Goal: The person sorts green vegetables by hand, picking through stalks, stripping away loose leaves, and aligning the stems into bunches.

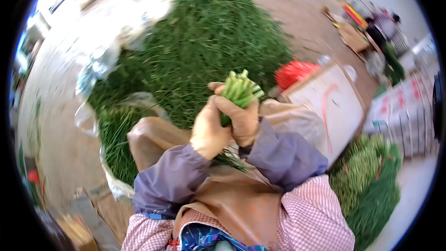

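So the biggest thing we've got here is the floor (60,111), and most of the middle of it is under a huge heap (209,32) of long, thin greens. Crumpled clear plastic (100,65) runs along the heap's left edge, and a smaller pile (118,144) sits in plastic just beside our left knee (153,137). Over on the far right there's a pale stack (402,111) with pinkish-red marks, and a person (385,23) is near the wall up past it, too small and blurry to say more. Below the stack we've got tied bundles (362,181) with red ties round them. The white board (320,97) lies at a slant to the right of our lap, with one red strand (326,116) on it and a red tangle (295,73) by its upper left corner. Now the hands: the bunch (239,90) is up in front of us, over our lap, pale cut ends pointing up and a bit right, darker leaves hanging below. Our left hand (211,125) and right hand (244,118) are pressed together, both with a closed grip round the bunch
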Motion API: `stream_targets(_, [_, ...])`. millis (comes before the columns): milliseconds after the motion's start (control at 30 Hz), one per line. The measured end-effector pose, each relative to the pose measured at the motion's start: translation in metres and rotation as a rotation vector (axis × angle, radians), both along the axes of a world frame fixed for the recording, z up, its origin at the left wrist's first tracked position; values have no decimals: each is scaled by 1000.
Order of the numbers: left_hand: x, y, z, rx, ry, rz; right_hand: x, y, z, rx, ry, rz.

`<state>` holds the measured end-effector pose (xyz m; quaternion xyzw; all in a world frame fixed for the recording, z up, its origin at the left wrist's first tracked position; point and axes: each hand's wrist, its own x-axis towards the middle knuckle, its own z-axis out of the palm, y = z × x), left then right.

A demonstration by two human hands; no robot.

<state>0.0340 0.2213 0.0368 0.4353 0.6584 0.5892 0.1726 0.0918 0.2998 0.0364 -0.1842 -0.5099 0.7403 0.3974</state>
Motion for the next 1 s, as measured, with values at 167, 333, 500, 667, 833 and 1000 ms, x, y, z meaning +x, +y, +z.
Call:
stream_targets(167, [15, -4, -23, -428, 140, -183, 44, 75, 77, -12, 83, -69])
stream_targets(333, [12, -22, -64, -365, 396, -395, 181, 198, 192, 563, -94, -78])
stream_targets(500, [-4, -36, -35, -212, 214, -367, 280, 314, 185, 882, -649, -553])
stream_targets(667, [-48, -87, -13, 146, 12, 43, 344, 394, -24, 872, -1199, -20])
stream_targets(833, [-105, -175, -39, -29, -229, 565, 300, 370, -102, 702, -1557, 1])
stream_targets(1000, [-179, -250, -195, -370, -328, 933, 99, 295, -5, 1214, -1868, 165])
